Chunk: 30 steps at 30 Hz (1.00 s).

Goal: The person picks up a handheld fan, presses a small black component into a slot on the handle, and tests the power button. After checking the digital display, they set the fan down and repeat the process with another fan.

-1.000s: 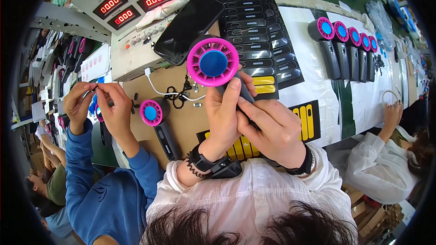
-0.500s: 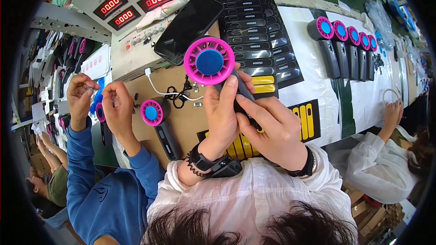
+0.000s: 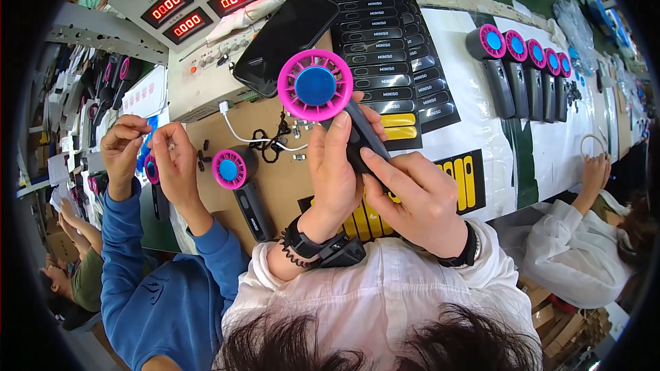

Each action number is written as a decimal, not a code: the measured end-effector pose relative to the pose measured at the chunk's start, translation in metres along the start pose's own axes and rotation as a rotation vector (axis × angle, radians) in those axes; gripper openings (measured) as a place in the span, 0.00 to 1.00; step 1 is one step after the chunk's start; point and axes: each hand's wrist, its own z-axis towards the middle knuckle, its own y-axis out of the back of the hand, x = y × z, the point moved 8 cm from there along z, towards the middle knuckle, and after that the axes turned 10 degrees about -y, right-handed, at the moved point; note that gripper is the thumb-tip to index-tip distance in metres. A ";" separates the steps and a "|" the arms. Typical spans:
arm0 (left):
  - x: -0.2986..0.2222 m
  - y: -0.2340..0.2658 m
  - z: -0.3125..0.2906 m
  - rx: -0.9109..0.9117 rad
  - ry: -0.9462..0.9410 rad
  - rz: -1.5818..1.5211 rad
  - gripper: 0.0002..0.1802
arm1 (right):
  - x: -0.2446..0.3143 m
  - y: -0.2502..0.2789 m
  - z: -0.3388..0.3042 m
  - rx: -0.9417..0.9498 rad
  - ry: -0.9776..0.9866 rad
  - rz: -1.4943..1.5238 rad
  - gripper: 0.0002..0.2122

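Note:
A handheld fan (image 3: 361,138) with a magenta ring-shaped grille and a blue round centre is tilted in front of me, its dark grey handle slanting down to the right. My left hand (image 3: 331,165) is closed round the handle just below the fan head, thumb along its front and fingertips showing behind it. At the lower part of the handle, my right hand (image 3: 421,199) grips with thumb and index finger; the handle's end is partly hidden there. Past my right hand lies a black sheet with yellow strips (image 3: 462,182), partly under my hands.
Another fan (image 3: 253,209) lies left of my left wrist. Black label sheets (image 3: 375,34), a black phone-like slab (image 3: 285,41) and a meter box with red displays (image 3: 185,0) stand ahead. Several fans (image 3: 496,85) line the right. A co-worker's hands (image 3: 175,161) work at left.
The fan has shifted slightly and its handle has turned, showing a plain side. My right fingers have slid along the handle. The co-worker's hands at left moved a little.

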 end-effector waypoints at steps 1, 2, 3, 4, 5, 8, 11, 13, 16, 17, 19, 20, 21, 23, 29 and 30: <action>0.000 -0.001 0.000 0.002 0.006 -0.015 0.20 | 0.001 0.000 0.000 -0.010 0.011 -0.013 0.19; 0.001 -0.001 0.000 0.003 0.007 -0.015 0.20 | 0.001 0.000 0.000 -0.020 0.022 -0.028 0.19; 0.002 -0.001 0.000 0.001 0.008 -0.006 0.20 | 0.002 0.000 0.000 -0.030 0.032 -0.042 0.19; 0.003 -0.001 0.000 -0.001 0.009 0.002 0.21 | 0.002 0.001 0.000 -0.030 0.032 -0.043 0.19; 0.003 -0.001 0.000 -0.002 0.010 0.011 0.22 | 0.002 0.001 0.001 -0.026 0.024 -0.040 0.19; 0.001 -0.002 -0.001 0.046 -0.022 0.077 0.23 | 0.002 0.003 0.002 -0.020 0.007 -0.036 0.20; 0.000 -0.003 -0.001 0.077 -0.049 0.126 0.24 | 0.003 0.003 0.003 -0.006 0.000 -0.048 0.20; -0.001 -0.004 -0.002 0.090 -0.072 0.157 0.24 | 0.004 0.004 0.004 -0.009 -0.007 -0.055 0.20; -0.004 -0.004 -0.003 0.090 -0.091 0.167 0.22 | 0.005 0.003 0.005 -0.012 -0.019 -0.066 0.21; -0.004 -0.004 -0.003 0.091 -0.099 0.170 0.21 | 0.006 0.003 0.005 -0.009 -0.018 -0.077 0.21; -0.006 -0.004 -0.003 0.107 -0.115 0.199 0.20 | 0.006 0.002 0.004 -0.003 -0.016 -0.101 0.21; -0.007 -0.004 -0.003 0.122 -0.133 0.229 0.19 | 0.006 0.002 0.004 -0.003 -0.016 -0.103 0.21; -0.007 -0.004 -0.004 0.130 -0.140 0.242 0.19 | 0.006 0.001 0.004 0.011 -0.023 -0.116 0.22; -0.008 -0.005 -0.005 0.143 -0.161 0.255 0.17 | 0.006 0.000 0.004 0.039 -0.035 -0.144 0.23; -0.007 -0.007 -0.006 0.168 -0.177 0.271 0.16 | 0.003 -0.001 0.006 0.071 -0.047 -0.137 0.25; -0.007 -0.006 -0.006 0.169 -0.176 0.275 0.16 | 0.003 -0.002 0.007 0.090 -0.061 -0.141 0.25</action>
